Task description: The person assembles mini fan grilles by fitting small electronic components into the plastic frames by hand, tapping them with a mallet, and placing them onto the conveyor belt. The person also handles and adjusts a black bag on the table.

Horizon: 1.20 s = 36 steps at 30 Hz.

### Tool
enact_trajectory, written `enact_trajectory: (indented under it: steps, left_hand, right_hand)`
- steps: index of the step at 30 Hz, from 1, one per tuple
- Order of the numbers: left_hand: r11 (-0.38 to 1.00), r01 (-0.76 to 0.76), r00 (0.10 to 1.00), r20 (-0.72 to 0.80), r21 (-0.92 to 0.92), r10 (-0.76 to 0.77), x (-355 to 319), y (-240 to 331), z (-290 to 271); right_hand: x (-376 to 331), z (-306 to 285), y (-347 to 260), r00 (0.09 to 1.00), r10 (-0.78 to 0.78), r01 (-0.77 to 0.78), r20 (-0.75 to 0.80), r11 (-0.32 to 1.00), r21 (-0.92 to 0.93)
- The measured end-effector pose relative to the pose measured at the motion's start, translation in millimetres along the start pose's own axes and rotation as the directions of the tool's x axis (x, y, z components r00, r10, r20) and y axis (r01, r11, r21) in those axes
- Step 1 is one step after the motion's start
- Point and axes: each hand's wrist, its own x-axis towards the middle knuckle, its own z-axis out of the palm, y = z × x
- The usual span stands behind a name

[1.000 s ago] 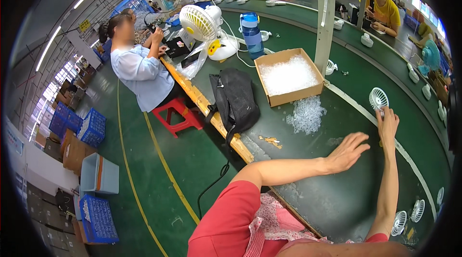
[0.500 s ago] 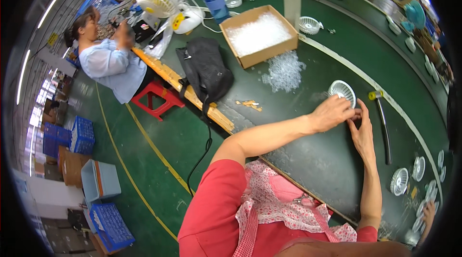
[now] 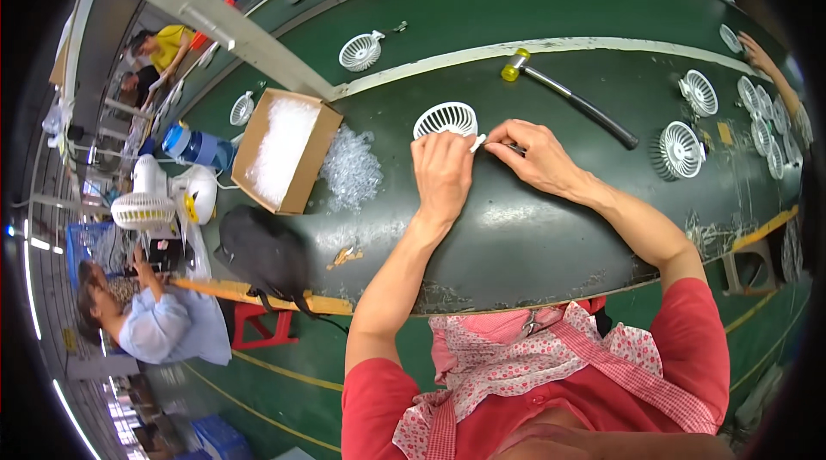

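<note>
A round white slotted fan guard (image 3: 446,118) lies on the dark work surface in front of me. My left hand (image 3: 443,169) is closed over its near edge, covering part of it. A small white piece (image 3: 477,143) sticks out beside the guard, towards my right hand (image 3: 538,159). The right thumb and forefinger are pinched together close to that piece; what lies between them is too small to make out. Beyond my right hand rests a mallet (image 3: 568,92) with a yellow head and black grip.
Left of the guard, an open carton (image 3: 314,150) of clear small parts stands beside a loose pile (image 3: 351,169). A black bag (image 3: 262,253) lies near the edge. More fan guards (image 3: 680,150) sit at right, near another person's hand (image 3: 759,55). A metal post (image 3: 215,21) rises behind the carton.
My view has swung to the right, so the table now runs across the picture. Both hands stay at the fan guard; the right fingertips are now at its right side.
</note>
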Motion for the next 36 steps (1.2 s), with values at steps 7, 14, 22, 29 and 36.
enact_trajectory:
  steps: [7, 14, 22, 29, 36]
  left_hand:
    - [0.969, 0.097, 0.995, -0.012, -0.227, -0.102, -3, 2, -5]
    - [0.699, 0.407, 0.908, 0.179, -0.588, -0.379, 2, 11, -17]
    - [0.469, 0.595, 0.782, 0.337, -0.652, -0.524, 16, 18, -22]
    - [0.998, -0.065, 0.959, 0.277, -0.002, 0.063, -9, 33, 5]
    - [0.985, -0.106, 0.966, 0.25, 0.135, 0.069, -18, 29, 4]
  right_hand:
    - [8, -11, -2, 0.899, 0.359, -0.434, 0.25, 0.801, 0.411]
    - [15, -20, -4, 0.812, 0.434, -0.583, 0.391, 0.643, 0.497]
    - [17, -33, -2, 0.956, 0.284, -0.284, 0.069, 0.85, 0.443]
    - [8, -21, 57, 0.971, 0.231, -0.237, -0.052, 0.945, -0.225]
    - [14, -60, 34, 0.974, 0.036, 0.066, 0.224, 0.9, -0.43]
